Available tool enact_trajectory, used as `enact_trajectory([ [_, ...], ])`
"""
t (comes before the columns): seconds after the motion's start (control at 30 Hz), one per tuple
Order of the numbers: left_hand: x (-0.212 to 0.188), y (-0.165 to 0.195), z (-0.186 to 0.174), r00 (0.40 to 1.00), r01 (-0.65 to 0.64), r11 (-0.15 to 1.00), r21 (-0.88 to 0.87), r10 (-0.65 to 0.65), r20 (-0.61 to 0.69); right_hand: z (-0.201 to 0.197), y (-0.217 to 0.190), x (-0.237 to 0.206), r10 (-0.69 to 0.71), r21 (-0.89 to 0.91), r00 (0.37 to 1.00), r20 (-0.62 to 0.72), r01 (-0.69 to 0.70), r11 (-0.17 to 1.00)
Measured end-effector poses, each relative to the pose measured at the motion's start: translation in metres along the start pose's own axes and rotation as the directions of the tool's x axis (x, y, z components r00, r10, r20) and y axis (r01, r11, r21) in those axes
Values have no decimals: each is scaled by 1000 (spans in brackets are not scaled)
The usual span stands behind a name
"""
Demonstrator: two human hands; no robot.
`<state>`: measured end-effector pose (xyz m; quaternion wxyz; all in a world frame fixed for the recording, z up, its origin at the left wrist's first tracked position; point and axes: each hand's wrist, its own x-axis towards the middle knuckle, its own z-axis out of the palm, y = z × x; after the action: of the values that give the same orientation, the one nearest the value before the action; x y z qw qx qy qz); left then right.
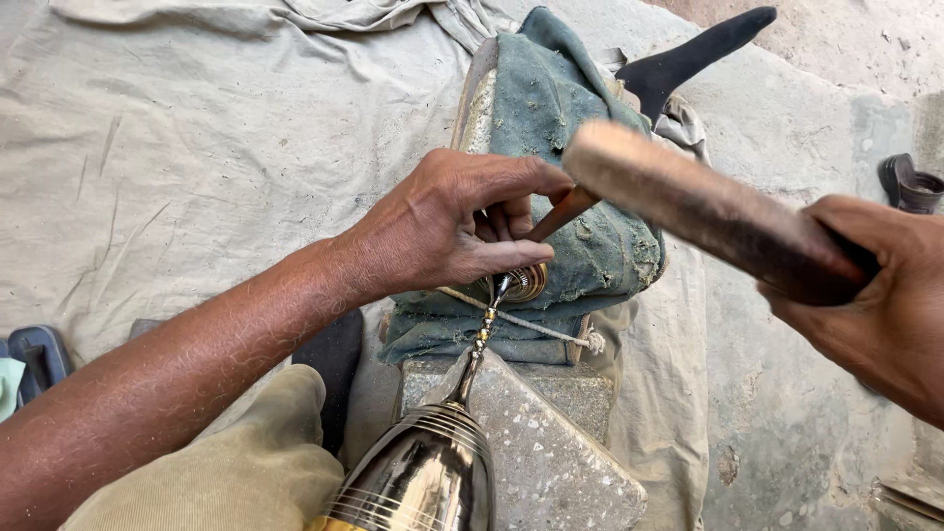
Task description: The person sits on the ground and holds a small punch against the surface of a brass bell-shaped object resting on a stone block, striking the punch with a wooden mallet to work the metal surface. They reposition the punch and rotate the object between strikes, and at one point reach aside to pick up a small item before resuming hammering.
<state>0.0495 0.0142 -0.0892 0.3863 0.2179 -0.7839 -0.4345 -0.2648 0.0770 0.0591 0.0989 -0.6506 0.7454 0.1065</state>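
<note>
Left hand [452, 221] clamped on thin brown punch [559, 214], tip at ribbed base of polished metal goblet [423, 472] lying across gritty teal cloth pad [575, 167]. Right hand [880, 310] closed around worn wooden mallet [708, 211], raised. Speckled stone block [551, 442] beneath, on creased canvas [197, 128].

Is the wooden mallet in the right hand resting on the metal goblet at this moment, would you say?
No, the right hand holds the wooden mallet raised in the air, apart from the metal goblet.
</note>
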Motion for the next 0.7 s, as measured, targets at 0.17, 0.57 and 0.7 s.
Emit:
enact_trajectory([
  [0.17, -4, -5, -1, 989, -144, 990, -1, 144, -44, 2, -4, -1, -6, 188, 997, -74, 20, 982],
  [0.57, -9, -4, 0, 997, -27, 999, -40, 24, -69, 25, 36, 19, 151, 65, 988, 7, -152, 986],
  [0.7, -14, -4, 0, 995, -56, 996, -74, 50, -84, 23, 33, 23, 263, 138, 963, 53, -268, 953],
])
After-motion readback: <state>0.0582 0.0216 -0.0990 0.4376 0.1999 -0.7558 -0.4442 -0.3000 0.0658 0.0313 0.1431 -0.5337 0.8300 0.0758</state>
